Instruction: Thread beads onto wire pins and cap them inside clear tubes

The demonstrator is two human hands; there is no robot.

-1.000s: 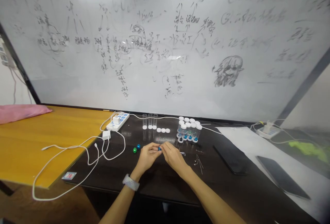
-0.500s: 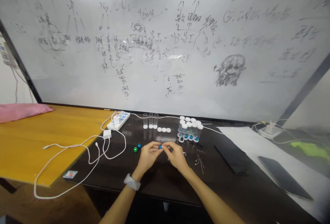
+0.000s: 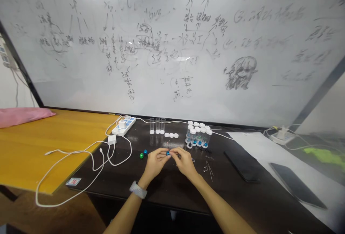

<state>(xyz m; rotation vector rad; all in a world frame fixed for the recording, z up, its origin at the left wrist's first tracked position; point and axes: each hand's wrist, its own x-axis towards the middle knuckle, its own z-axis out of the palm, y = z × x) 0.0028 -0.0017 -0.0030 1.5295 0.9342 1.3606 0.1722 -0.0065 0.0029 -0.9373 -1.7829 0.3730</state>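
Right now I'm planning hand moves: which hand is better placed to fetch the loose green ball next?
Probably the left hand: the green ball lies on that side, while the right hand would have to reach across. Both hands are busy at the blue ball between them.

Hidden, Cut-Off and Illegible Items

1. Blue ball: partly covered by the left hand and right hand.
2. Thin piece above it: too small for me to identify.
3. Capped tubes: rear ones screened by front ones; contents indistinct to me.
4. Black bits beside them: too tiny to name.
5. Label on the counter: print unreadable from here.
6. Yellow-green item: blurred.
7. Pink cloth: cut by left edge.
8. Forearms: cut by bottom edge.
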